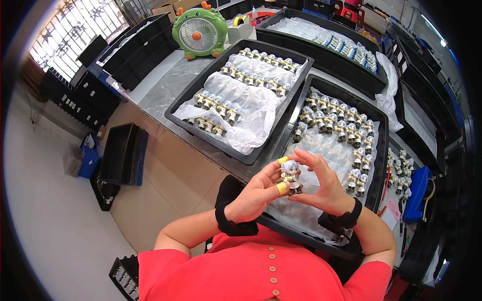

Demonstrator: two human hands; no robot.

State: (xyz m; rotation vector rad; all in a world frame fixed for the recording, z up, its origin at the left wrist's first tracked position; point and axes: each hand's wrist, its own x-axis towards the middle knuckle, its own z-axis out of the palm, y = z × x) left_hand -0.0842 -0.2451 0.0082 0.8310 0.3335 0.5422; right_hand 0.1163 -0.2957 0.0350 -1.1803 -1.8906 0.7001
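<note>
A small figurine (pixel 291 176) with pale lilac hair, a white outfit and dark boots is held upright in front of my chest. My left hand (pixel 261 189) pinches its side between thumb and fingers, which carry yellow wraps. From the other side my right hand (pixel 326 188) curves round it, the thumb by the boots and the fingertips by the head. Below both hands lies a black tray (pixel 384 150) lined with crumpled clear film, where rows of similar figurines (pixel 341 129) stand along the far and right sides.
A second black tray (pixel 173 110) of figurines stands on the grey table (pixel 163 95), left of the first. Behind it is a green fan (pixel 200 32). More figurines (pixel 399 170), a blue tool (pixel 417 195) and pens lie at right. Black bins (pixel 321 55) line the back.
</note>
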